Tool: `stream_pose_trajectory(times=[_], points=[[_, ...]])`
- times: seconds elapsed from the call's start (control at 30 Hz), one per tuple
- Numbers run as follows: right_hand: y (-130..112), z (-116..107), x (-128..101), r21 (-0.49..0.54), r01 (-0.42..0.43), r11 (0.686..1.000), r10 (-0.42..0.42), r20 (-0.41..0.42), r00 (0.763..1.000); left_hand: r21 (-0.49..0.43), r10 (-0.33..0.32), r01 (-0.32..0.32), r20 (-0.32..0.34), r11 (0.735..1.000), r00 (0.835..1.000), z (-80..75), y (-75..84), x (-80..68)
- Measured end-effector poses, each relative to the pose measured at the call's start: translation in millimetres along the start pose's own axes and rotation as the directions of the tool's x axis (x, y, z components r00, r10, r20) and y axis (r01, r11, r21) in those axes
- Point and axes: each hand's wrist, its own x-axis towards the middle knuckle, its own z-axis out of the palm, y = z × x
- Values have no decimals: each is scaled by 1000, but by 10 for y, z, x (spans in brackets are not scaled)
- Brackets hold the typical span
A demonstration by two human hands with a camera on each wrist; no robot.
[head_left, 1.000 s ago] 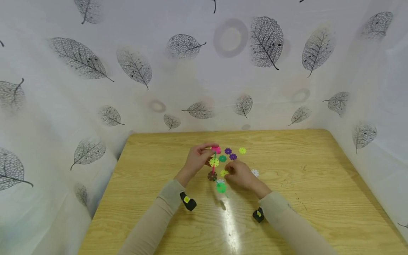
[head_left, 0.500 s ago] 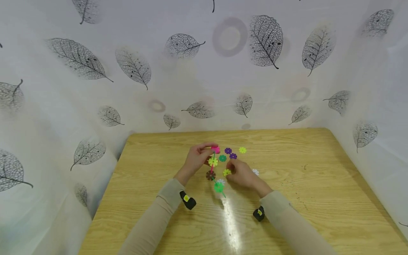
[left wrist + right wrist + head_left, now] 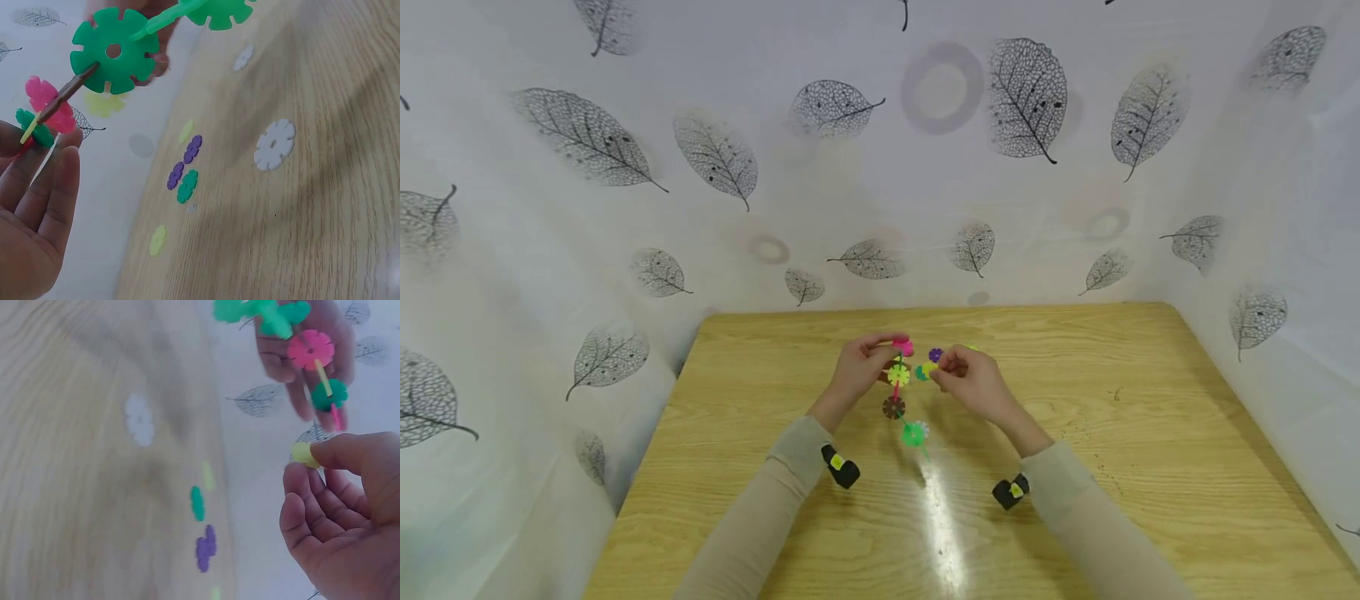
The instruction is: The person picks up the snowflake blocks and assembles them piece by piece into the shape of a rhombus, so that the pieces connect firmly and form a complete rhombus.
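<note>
My left hand (image 3: 886, 357) pinches the top of a hanging chain of snowflake discs (image 3: 898, 390): a pink disc (image 3: 904, 346), a yellow one (image 3: 898, 375), a brown one (image 3: 892, 407) and a green one (image 3: 913, 434). In the left wrist view the fingertips (image 3: 59, 147) hold the chain's end beside the pink disc (image 3: 45, 103), and a green disc (image 3: 112, 57) sticks out above. My right hand (image 3: 940, 372) pinches a small yellow-green disc (image 3: 929, 367) in the air just right of the chain. The right wrist view shows that disc (image 3: 302, 453) between thumb and fingers.
Loose discs lie on the wooden table (image 3: 1112, 433): purple ones (image 3: 184, 162), a dark green one (image 3: 187, 185), a white one (image 3: 274, 145) and a pale yellow one (image 3: 157, 239). Leaf-patterned white sheeting (image 3: 625, 208) walls the table at the back and sides.
My right hand has lifted the yellow-green disc off the table and carried it up and back beside the chain's yellow disc. The left hand and chain have barely moved.
</note>
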Motion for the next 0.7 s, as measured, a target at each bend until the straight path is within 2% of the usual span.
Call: stream_pose_trajectory(times=[0.27,0.5,0.7], points=[[-192,-20,-4,67,43,997,-40,-37,999,-3,37,-37,33,999,999,16,164,-72],[-225,19,5,41,80,996,-77,-54,996,-25,49,-49,8,999,999,20,19,-4],[-258,52,10,9,114,993,-113,-78,991,-26,88,-88,10,996,996,43,-7,-13]])
